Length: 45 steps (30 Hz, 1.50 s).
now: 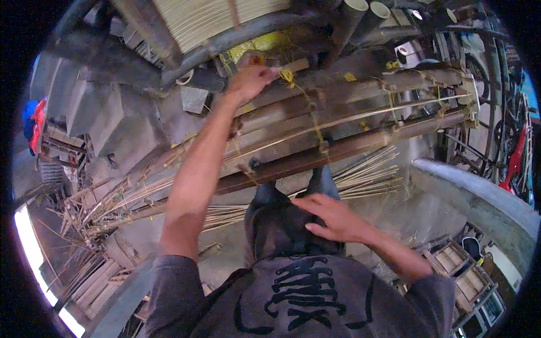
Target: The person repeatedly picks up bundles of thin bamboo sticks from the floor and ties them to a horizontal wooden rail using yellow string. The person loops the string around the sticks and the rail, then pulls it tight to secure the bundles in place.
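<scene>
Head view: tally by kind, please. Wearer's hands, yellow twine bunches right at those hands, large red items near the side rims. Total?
Hands: 2 (left hand, right hand)
Twine bunches: 1 (yellow bunch)
Red items: 2 (left red item, right red item)
Total: 5

a wooden crate (457,272) stands lower right, a red-and-blue object (38,125) far left.

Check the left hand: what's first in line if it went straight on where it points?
The left hand would likely meet the yellow cord bundle first, just to its right; blur and unclear depth hide whether they already touch.
</scene>
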Tool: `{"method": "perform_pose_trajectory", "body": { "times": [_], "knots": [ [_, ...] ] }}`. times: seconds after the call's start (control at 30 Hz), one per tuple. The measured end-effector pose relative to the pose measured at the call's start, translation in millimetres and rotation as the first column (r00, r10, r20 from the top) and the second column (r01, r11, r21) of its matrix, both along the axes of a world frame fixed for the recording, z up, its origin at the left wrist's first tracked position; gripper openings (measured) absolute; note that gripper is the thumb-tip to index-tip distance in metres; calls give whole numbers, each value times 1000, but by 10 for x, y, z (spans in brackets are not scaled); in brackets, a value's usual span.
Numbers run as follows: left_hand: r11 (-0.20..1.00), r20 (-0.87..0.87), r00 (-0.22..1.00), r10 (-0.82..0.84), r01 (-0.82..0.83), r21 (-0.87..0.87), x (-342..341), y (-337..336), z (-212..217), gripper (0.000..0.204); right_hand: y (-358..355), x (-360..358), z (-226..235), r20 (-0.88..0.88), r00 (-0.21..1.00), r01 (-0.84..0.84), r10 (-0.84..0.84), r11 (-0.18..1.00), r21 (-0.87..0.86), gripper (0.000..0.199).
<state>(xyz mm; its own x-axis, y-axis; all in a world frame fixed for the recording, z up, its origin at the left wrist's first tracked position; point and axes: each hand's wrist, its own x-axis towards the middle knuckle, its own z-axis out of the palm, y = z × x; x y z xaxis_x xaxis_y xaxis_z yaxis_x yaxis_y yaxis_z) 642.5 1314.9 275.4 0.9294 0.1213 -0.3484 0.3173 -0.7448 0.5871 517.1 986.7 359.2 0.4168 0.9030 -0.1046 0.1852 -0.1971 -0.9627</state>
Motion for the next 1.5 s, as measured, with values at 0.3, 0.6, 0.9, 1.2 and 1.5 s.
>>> {"method": "perform_pose_trajectory", "body": {
  "times": [0.3,0.6,0.9,1.2,1.5],
  "knots": [
    [994,344,933,110,-96,-58,-1941,91,688,28,945,-505,277,78,995,88,-65,933,-348,23],
    [969,205,974,99,-141,202,-2224,-391,443,19,3156,1151,220,660,704,-209,261,965,-159,39],
    [950,330,936,122,-206,233,-2358,-275,33,16,2059,211,296,394,864,-267,313,949,-168,9],
    [600,-17,882,470,-334,-727,-1117,30,681,31,1510,-997,-789,440,826,-253,354,928,-273,19],
    [880,-268,943,198,-291,-375,-1138,1204,-7,38,1206,-1148,-46,461,875,-159,150,987,-20,67]
  ]
}}
